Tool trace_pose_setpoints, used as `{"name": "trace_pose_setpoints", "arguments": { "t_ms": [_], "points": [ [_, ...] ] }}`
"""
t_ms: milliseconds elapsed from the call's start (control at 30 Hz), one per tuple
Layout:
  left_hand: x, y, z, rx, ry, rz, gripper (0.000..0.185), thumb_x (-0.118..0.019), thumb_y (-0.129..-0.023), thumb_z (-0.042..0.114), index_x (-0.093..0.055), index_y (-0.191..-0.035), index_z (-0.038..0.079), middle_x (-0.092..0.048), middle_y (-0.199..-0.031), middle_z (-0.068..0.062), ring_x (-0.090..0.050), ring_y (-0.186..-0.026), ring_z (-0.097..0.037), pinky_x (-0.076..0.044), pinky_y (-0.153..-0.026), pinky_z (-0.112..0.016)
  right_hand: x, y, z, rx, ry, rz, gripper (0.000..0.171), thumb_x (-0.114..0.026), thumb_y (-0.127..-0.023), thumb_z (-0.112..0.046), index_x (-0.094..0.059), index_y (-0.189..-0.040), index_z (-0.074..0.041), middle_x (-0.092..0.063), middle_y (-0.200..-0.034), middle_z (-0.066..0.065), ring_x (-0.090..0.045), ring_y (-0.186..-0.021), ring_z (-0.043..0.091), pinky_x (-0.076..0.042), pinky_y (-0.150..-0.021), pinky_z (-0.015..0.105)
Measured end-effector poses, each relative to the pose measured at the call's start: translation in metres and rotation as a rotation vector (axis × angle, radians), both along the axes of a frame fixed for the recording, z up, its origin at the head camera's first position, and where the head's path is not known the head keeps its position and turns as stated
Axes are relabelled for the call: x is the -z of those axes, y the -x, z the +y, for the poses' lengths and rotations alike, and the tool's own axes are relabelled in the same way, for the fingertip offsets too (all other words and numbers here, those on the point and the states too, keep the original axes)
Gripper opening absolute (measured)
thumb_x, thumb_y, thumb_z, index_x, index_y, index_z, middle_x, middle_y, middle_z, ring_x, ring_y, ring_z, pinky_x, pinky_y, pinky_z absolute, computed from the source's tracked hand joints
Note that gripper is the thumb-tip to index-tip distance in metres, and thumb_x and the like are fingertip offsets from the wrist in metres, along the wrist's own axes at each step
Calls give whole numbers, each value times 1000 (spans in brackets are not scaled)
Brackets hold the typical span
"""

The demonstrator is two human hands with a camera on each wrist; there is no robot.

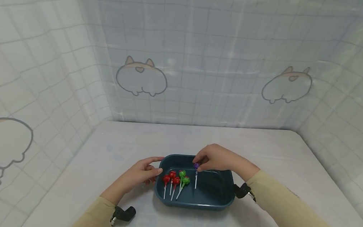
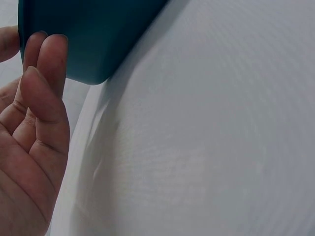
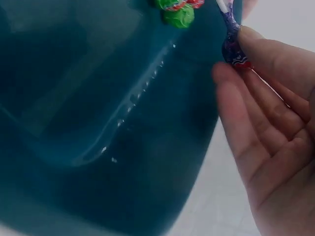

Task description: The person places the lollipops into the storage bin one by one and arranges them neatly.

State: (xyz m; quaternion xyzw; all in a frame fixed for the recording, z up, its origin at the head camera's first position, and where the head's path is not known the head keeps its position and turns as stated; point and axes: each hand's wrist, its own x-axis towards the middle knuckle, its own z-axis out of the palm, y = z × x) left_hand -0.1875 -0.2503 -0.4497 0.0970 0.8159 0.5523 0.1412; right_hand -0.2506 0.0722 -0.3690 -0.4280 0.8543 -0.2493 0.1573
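We see a white table [image 1: 107, 150] bearing a blue tray [image 1: 213, 199]. Our left hand [image 1: 138, 176] touches its left rim with loosely straight fingers [image 2: 47, 64]. Our right hand [image 1: 217, 159] pinches a purple lollipop [image 1: 196, 166] over it, beside red lollipops [image 1: 170, 179] and green lollipops [image 1: 183, 177].

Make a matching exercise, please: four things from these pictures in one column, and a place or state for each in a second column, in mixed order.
Things:
1. purple lollipop
2. red lollipops
3. left hand
4. green lollipops

Places or states:
A. touches the outer left rim of the tray
B. lie in the tray, furthest left
C. pinched by the right hand
D. lie in the tray, between the other two colours

Pairs: 1-C, 2-B, 3-A, 4-D
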Motion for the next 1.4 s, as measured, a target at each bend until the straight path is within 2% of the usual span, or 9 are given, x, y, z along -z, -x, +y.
{"name": "trace_pose_setpoints", "arguments": {
  "t_ms": [167, 367, 500, 733, 933, 1267, 1400],
  "points": [
    [-1, 0, -2, -2, 10, 4, 54, -68, -95, 36, -50, -144, 21, -69, -82, -10, -63, -74, -28, -50, -58, -37, 8, 5, -15, -11, -32, 10, 28, -78, -87, -16, -74, -113, -7, -71, -100, -8, -65, -88, 3, -53, -79, 25],
    [-2, -2, -1, -5, 7, 0, 55, -68, -95, 36, -50, -144, 20, -68, -80, -10, -62, -73, -28, -49, -57, -36, 19, 7, -28, 3, -139, 51, 22, -80, -84, -16, -76, -105, -11, -71, -95, -8, -64, -87, 4, -52, -78, 26],
    [0, -2, 0, -7, 6, 1, 55, -67, -96, 34, -49, -145, 19, -68, -80, -9, -62, -72, -29, -49, -57, -38, 23, 7, -33, 6, -195, 40, 19, -81, -83, -16, -77, -101, -13, -70, -90, -10, -63, -83, 3, -52, -76, 26],
    [3, -1, -1, -24, 18, 8, 52, -65, -98, 28, -48, -146, 18, -67, -81, -9, -62, -75, -32, -49, -58, -40, 26, 4, -39, -11, -225, 66, 20, -82, -82, -11, -77, -101, -10, -72, -94, -5, -64, -85, 5, -52, -77, 26],
    [0, -1, -1, -14, 8, 3, 52, -66, -97, 30, -49, -145, 19, -68, -82, -10, -62, -74, -30, -49, -58, -38, 27, 1, -43, -27, -268, 104, 21, -81, -82, -10, -77, -102, -10, -72, -96, -4, -65, -86, 6, -52, -79, 26],
    [1, -1, -2, -6, 4, 12, 54, -66, -96, 32, -48, -146, 19, -68, -82, -9, -63, -75, -32, -49, -58, -38, 30, 3, -45, -18, -270, 94, 21, -81, -83, -12, -77, -104, -10, -72, -97, -4, -65, -86, 5, -53, -78, 25],
    [-10, -7, 4, -19, 17, 15, 51, -65, -98, 25, -49, -145, 16, -67, -80, -9, -62, -77, -37, -49, -59, -39, 29, 3, -44, -19, -266, 88, 24, -81, -82, -13, -76, -105, -9, -72, -98, -3, -66, -87, 6, -52, -78, 25]
  ]
}}
